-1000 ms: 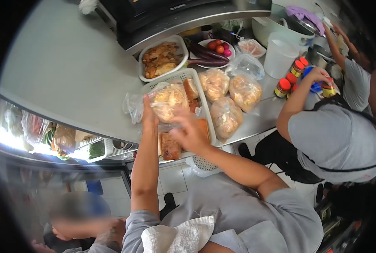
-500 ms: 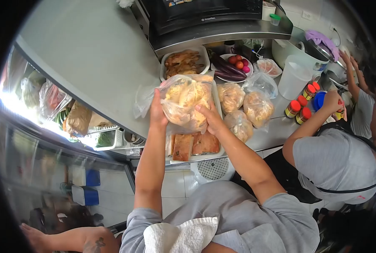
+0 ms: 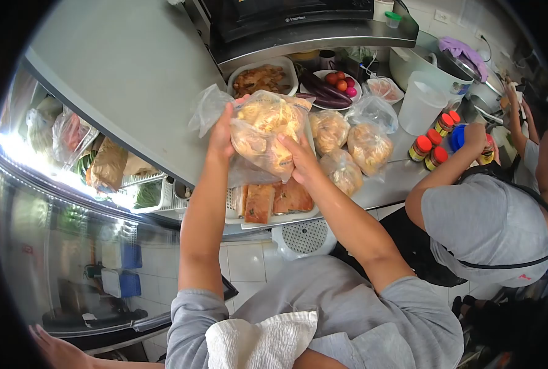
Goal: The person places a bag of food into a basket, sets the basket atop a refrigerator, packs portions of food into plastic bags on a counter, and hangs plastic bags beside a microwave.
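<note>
A clear plastic bag of yellowish meat pieces, perhaps chicken point(image 3: 268, 126), is held up between both hands above the counter. My left hand point(image 3: 223, 132) grips its left side, the loose bag end sticking out beyond it. On the lower right side, my right hand point(image 3: 299, 158) holds the bag with the thumb on its front. Beneath lie slabs of browned meat point(image 3: 260, 204) in a white tray point(image 3: 307, 216), partly hidden by the bag and my hands. Just right of the bag sit several similar filled bags point(image 3: 329, 131).
Behind are a tub of brown meat pieces point(image 3: 258, 80) and a plate with eggplants point(image 3: 326, 90) and tomatoes. Red-lidded jars point(image 3: 419, 147) and a translucent pitcher point(image 3: 420, 103) stand right, near a co-worker point(image 3: 483, 215). A lit glass-fronted chiller point(image 3: 71, 160) is left; a stool point(image 3: 303, 238) stands below.
The bag stays in both hands, moving slightly left and up in view. The whole view has shifted a little. At lower left, another person's limb has moved lower and the glass door has shifted.
</note>
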### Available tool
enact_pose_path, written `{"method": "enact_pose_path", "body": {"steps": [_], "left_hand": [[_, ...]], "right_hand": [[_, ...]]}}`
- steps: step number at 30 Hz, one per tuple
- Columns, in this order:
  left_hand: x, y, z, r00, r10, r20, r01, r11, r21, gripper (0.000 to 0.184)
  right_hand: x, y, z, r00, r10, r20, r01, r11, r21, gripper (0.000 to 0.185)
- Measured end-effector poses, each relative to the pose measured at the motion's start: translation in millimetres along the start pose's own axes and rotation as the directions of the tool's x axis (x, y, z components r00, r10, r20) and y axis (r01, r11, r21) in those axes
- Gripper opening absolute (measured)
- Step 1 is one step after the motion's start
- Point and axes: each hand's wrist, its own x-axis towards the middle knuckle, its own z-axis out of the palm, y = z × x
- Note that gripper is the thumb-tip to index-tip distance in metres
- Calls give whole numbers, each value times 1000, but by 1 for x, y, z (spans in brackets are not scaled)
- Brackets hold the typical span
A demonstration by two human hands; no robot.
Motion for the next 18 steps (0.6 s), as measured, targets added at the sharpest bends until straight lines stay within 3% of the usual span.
{"method": "enact_pose_path", "body": {"steps": [1, 3, 5, 7, 10, 12, 15, 16, 18], "left_hand": [[0, 4, -1, 1000, -2, -1, 2, 1000, -2, 45], [-1, 9, -4, 989, -150, 8, 150, 988, 46, 45], [0, 7, -9, 985, -168, -47, 171, 983, 67, 42], [4, -1, -13, 997, -46, -59, 49, 997, 59, 40], [8, -2, -16, 998, -1, -61, -5, 996, -90, 31], [13, 1, -15, 997, 15, -75, -27, 988, -151, 29], [27, 13, -7, 990, 45, -134, -47, 999, -15, 29], [31, 15, -6, 991, 51, -123, -41, 996, 81, 31], [33, 23, -7, 992, 53, -115, -32, 984, 175, 32]], "right_hand": [[0, 0, 0, 1000, 1, -3, -1, 1000, -1, 61], [0, 1, 2, 999, -48, 19, 48, 999, -24, 61], [-2, 0, 3, 999, -42, 16, 42, 999, -21, 61], [-3, 3, 1, 999, -47, 0, 47, 999, -22, 61], [-1, 10, -3, 995, -82, -48, 78, 994, -81, 62], [0, 11, -6, 990, 143, -12, -143, 977, -157, 64], [-20, 18, -21, 988, 135, -72, -152, 849, -506, 54], [-34, 17, -28, 987, 136, -82, -159, 848, -506, 54], [-71, 8, -45, 966, 225, 126, -87, 746, -660, 42]]}}
